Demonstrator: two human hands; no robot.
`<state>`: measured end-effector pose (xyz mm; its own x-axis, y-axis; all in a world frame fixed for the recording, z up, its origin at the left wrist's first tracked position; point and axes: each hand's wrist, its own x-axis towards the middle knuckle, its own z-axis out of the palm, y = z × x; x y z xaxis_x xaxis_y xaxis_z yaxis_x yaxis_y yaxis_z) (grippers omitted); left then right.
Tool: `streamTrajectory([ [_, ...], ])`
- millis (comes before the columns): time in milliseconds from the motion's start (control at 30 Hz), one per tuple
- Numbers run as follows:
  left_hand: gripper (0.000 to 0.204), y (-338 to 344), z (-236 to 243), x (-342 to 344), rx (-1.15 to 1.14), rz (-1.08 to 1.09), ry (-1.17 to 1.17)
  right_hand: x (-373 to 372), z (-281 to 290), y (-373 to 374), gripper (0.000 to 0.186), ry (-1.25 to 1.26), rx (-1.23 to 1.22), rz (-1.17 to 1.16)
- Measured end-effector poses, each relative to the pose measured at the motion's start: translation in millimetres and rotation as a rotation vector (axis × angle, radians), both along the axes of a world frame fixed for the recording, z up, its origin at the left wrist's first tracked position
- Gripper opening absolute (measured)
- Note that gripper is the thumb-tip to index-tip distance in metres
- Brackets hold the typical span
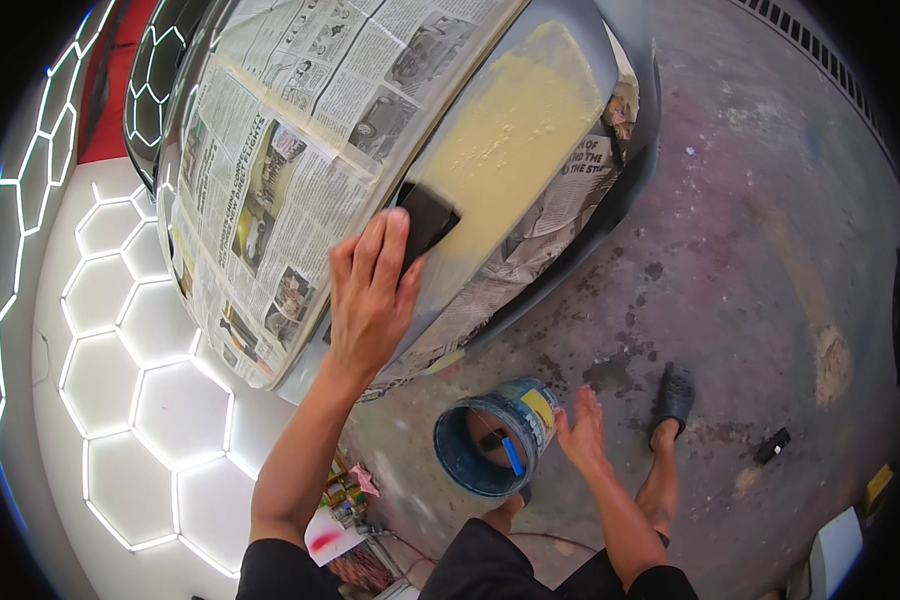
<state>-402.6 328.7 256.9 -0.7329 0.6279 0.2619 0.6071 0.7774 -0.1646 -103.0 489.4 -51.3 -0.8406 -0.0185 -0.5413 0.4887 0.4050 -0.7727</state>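
Observation:
My left hand (368,290) is closed around a black sanding block (429,224), with its fingers along the block's near side. The block's face rests on a grey car panel (555,12), at the lower left end of a rough yellow patch of body filler (510,120). My right hand (586,430) is beside the right rim of a blue bucket (542,392), holding nothing, its fingers stretched out. Murky water stands in the bucket, with a blue strip-like object (513,456) and a dark piece in it.
Newspaper masking (300,150) covers the car to the left of the panel, and crumpled newspaper (530,250) lines its right edge. My sandalled foot (675,395) stands on the stained concrete floor (740,250). A small black object (772,446) lies at right. Lit hexagon lamps reflect at left.

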Motion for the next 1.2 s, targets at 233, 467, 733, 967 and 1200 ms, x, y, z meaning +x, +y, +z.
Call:
streamTrajectory([
  [233,0.068,26.3,0.9,-22.4,-0.019,-0.023,-0.002,-9.6,8.2,-0.2,0.075,0.012,-0.054,-0.001],
  [467,0.065,92.4,4.5,-78.9,0.019,-0.039,0.042,-16.4,13.2,-7.1,0.075,0.002,-0.06,-0.01],
  [733,0.057,83.7,-6.1,-60.3,-0.023,-0.025,0.058,-14.0,3.6,19.6,0.076,0.01,-0.039,-0.045],
  [967,0.06,101.3,-1.8,-76.1,-0.049,-0.063,0.032,-20.7,10.1,18.8,0.075,0.01,-0.064,-0.032],
  [1200,0.06,156.9,0.0,-135.7,-0.036,-0.079,0.098,-32.5,22.8,12.2,0.075,0.019,-0.103,-0.023],
])
